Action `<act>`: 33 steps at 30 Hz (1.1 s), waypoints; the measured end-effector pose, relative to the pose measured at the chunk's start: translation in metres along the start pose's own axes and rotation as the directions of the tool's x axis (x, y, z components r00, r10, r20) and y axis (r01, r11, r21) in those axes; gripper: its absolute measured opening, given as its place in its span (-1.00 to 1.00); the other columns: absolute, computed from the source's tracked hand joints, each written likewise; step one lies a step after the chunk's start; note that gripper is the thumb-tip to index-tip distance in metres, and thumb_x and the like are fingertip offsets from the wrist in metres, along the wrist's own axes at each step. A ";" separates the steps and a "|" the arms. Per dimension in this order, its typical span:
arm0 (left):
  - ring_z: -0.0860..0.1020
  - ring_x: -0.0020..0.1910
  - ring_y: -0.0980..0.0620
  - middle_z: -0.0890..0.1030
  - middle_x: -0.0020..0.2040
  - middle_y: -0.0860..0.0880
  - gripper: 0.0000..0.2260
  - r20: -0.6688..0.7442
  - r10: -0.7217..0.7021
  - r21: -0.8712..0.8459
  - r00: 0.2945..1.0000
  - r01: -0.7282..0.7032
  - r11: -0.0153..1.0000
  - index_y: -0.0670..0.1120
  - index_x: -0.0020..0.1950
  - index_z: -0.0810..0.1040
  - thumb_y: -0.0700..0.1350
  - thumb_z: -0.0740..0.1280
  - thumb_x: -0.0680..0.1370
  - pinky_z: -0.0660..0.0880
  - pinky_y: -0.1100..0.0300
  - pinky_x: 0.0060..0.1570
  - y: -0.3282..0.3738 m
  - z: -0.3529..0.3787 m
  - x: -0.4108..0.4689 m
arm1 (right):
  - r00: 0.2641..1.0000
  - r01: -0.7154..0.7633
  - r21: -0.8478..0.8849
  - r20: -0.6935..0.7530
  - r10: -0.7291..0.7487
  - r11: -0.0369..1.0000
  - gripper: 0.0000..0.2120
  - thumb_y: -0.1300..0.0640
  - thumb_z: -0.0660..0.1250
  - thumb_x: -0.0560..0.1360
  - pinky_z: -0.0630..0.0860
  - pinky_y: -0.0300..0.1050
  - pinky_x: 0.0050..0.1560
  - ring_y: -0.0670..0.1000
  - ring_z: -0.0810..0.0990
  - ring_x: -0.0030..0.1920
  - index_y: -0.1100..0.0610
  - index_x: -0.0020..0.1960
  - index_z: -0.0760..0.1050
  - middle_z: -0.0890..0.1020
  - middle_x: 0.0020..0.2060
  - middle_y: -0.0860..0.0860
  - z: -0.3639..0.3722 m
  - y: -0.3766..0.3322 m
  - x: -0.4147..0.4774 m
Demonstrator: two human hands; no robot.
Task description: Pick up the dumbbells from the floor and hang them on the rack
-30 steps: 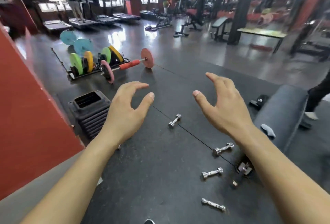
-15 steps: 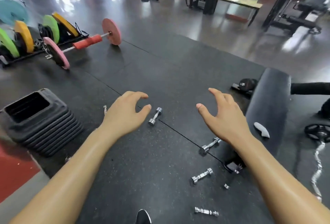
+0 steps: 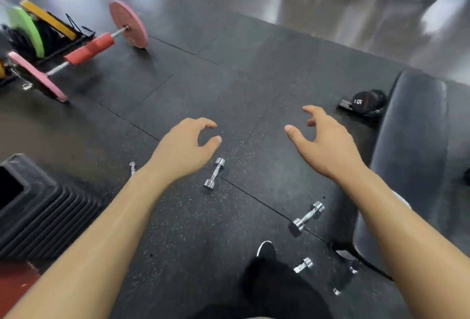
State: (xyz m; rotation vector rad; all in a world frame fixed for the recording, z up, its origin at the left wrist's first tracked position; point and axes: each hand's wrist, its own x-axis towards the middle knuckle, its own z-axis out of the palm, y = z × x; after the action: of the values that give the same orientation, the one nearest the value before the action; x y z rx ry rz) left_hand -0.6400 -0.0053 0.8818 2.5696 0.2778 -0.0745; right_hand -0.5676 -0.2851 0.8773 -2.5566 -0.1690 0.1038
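A: Right, what do the hands look like?

B: I see both held out over the black rubber floor (image 3: 229, 84), empty. Left hand (image 3: 183, 152) mid-frame, fingers curled, thumb apart from them, gripping nothing. Right hand (image 3: 328, 145) right of centre, fingers spread and loosely bent, also gripping nothing.

A: Dumbbells?

B: All on the floor. One small chrome dumbbell (image 3: 214, 174) lies just below the left thumb, near it but not touching as far as I can tell. A second dumbbell (image 3: 308, 216) lies lower right, on a seam between mats. A third dumbbell (image 3: 303, 265) sits at the bottom, beside my shoe (image 3: 265, 248). One more chrome end (image 3: 132, 166) pokes out left of the left wrist, mostly hidden.

A: Anything else around?

B: Padded bench (image 3: 417, 140) along the right edge, with a black round weight (image 3: 366, 102) marked 15 just left of its top. Barbell with pink plates (image 3: 89, 50) upper left, and coloured plates on a stand (image 3: 30, 31) behind it. Black stacked step blocks (image 3: 43, 219) lower left. I can't see a dumbbell rack in frame.
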 end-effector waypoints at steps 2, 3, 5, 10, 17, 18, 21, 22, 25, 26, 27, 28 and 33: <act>0.54 0.26 -0.02 0.56 0.23 0.06 -0.66 -0.002 -0.035 -0.004 0.999 0.035 0.999 0.13 0.38 0.55 0.17 0.33 0.63 0.44 0.03 0.29 0.000 0.008 0.031 | 0.998 0.025 0.002 0.061 -0.025 1.000 -0.36 -0.36 0.26 0.58 0.36 -0.03 0.12 0.15 0.53 0.33 -0.09 0.55 0.32 0.59 0.30 0.03 0.012 0.005 0.040; 0.53 0.27 -0.01 0.54 0.19 0.08 -0.66 -0.003 -0.056 -0.011 0.998 0.056 0.998 0.13 0.38 0.55 0.16 0.34 0.63 0.44 0.02 0.30 0.000 0.014 0.047 | 0.994 0.041 -0.003 0.097 -0.041 0.999 -0.37 -0.35 0.26 0.58 0.37 -0.04 0.10 0.15 0.54 0.31 -0.07 0.54 0.33 0.59 0.29 0.04 0.019 0.006 0.060; 0.53 0.28 0.00 0.52 0.18 0.10 -0.67 0.010 -0.124 -0.052 0.992 0.124 0.991 0.13 0.38 0.56 0.16 0.34 0.63 0.43 0.04 0.31 -0.005 0.027 0.081 | 0.982 0.062 -0.032 0.182 -0.055 0.998 -0.39 -0.31 0.28 0.60 0.41 0.00 0.11 0.17 0.56 0.30 -0.04 0.54 0.35 0.59 0.30 0.07 0.036 0.007 0.104; 0.55 0.26 -0.01 0.58 0.27 0.03 -0.67 0.058 -0.307 -0.152 0.950 0.312 0.938 0.10 0.38 0.56 0.14 0.33 0.64 0.42 0.09 0.27 -0.045 0.048 0.145 | 0.924 0.095 -0.064 0.377 -0.064 0.993 -0.40 -0.27 0.28 0.61 0.48 0.08 0.24 0.19 0.54 0.34 -0.02 0.55 0.35 0.57 0.35 0.09 0.088 -0.004 0.184; 0.58 0.21 0.02 0.63 0.22 0.06 -0.73 0.062 -0.490 -0.294 0.870 0.485 0.823 0.06 0.31 0.60 0.11 0.31 0.66 0.44 0.11 0.27 -0.114 0.063 0.230 | 0.895 0.151 -0.040 0.429 -0.120 0.988 -0.42 -0.21 0.31 0.62 0.44 0.04 0.26 0.19 0.55 0.32 0.02 0.55 0.36 0.59 0.31 0.10 0.155 -0.034 0.296; 0.57 0.20 0.03 0.63 0.20 0.07 -0.73 0.068 -0.515 -0.313 0.854 0.509 0.802 0.05 0.31 0.60 0.10 0.31 0.66 0.42 0.14 0.23 -0.123 0.065 0.240 | 0.888 0.160 -0.034 0.441 -0.129 0.987 -0.43 -0.20 0.32 0.62 0.44 0.03 0.26 0.18 0.54 0.32 0.02 0.55 0.37 0.60 0.30 0.10 0.165 -0.039 0.308; 0.58 0.17 0.04 0.64 0.18 0.09 -0.76 0.075 -0.594 -0.372 0.801 0.576 0.728 0.06 0.27 0.61 0.09 0.31 0.66 0.39 0.18 0.18 -0.146 0.077 0.259 | 0.848 0.203 -0.023 0.504 -0.164 0.979 -0.44 -0.19 0.32 0.62 0.43 0.00 0.21 0.15 0.54 0.32 0.01 0.54 0.37 0.59 0.29 0.08 0.197 -0.047 0.334; 0.59 0.17 0.04 0.64 0.17 0.10 -0.78 0.082 -0.625 -0.394 0.776 0.601 0.695 0.06 0.25 0.61 0.09 0.31 0.66 0.40 0.18 0.19 -0.155 0.085 0.264 | 0.834 0.214 -0.019 0.524 -0.172 0.977 -0.45 -0.19 0.33 0.62 0.43 -0.01 0.20 0.14 0.55 0.31 0.01 0.53 0.38 0.59 0.29 0.08 0.211 -0.047 0.342; 0.59 0.17 0.03 0.64 0.17 0.09 -0.80 0.117 -0.715 -0.432 0.689 0.684 0.588 0.07 0.23 0.62 0.08 0.31 0.67 0.44 0.12 0.25 -0.181 0.121 0.271 | 0.793 0.249 -0.014 0.577 -0.195 0.968 -0.47 -0.16 0.34 0.61 0.47 0.04 0.25 0.15 0.56 0.28 0.02 0.51 0.40 0.61 0.26 0.09 0.258 -0.040 0.364; 0.59 0.18 0.03 0.64 0.18 0.09 -0.80 0.131 -0.737 -0.438 0.663 0.706 0.557 0.07 0.23 0.62 0.08 0.30 0.67 0.45 0.11 0.27 -0.190 0.135 0.272 | 0.783 0.257 -0.013 0.588 -0.200 0.966 -0.47 -0.15 0.35 0.61 0.48 0.05 0.26 0.15 0.57 0.27 0.03 0.51 0.40 0.61 0.25 0.09 0.275 -0.035 0.370; 0.59 0.18 0.02 0.64 0.19 0.08 -0.79 0.142 -0.767 -0.449 0.626 0.731 0.514 0.08 0.24 0.61 0.08 0.29 0.67 0.45 0.10 0.26 -0.201 0.153 0.273 | 0.765 0.269 -0.017 0.610 -0.204 0.963 -0.48 -0.15 0.35 0.61 0.48 0.05 0.26 0.15 0.57 0.27 0.03 0.50 0.41 0.61 0.24 0.09 0.297 -0.028 0.377; 0.59 0.18 0.02 0.64 0.19 0.08 -0.80 0.147 -0.797 -0.462 0.586 0.753 0.469 0.08 0.24 0.61 0.08 0.29 0.67 0.45 0.11 0.24 -0.213 0.170 0.274 | 0.747 0.282 -0.023 0.632 -0.205 0.959 -0.48 -0.14 0.35 0.61 0.48 0.05 0.26 0.15 0.57 0.26 0.03 0.50 0.41 0.61 0.24 0.09 0.319 -0.021 0.382; 0.58 0.14 0.05 0.62 0.10 0.12 -0.80 0.104 -0.900 -0.524 0.424 0.792 0.313 0.04 0.24 0.62 0.03 0.30 0.68 0.37 0.20 0.12 -0.276 0.278 0.288 | 0.661 0.343 0.013 0.707 -0.251 0.939 -0.55 -0.12 0.38 0.60 0.55 0.08 0.22 0.08 0.62 0.20 0.02 0.42 0.48 0.65 0.19 0.03 0.439 0.033 0.405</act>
State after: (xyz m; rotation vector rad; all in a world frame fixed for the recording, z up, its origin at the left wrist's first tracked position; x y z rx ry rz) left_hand -0.4162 0.1280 0.4718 1.6025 1.5436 -0.1002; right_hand -0.2125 -0.0177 0.4776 -2.4291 -0.9126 0.9769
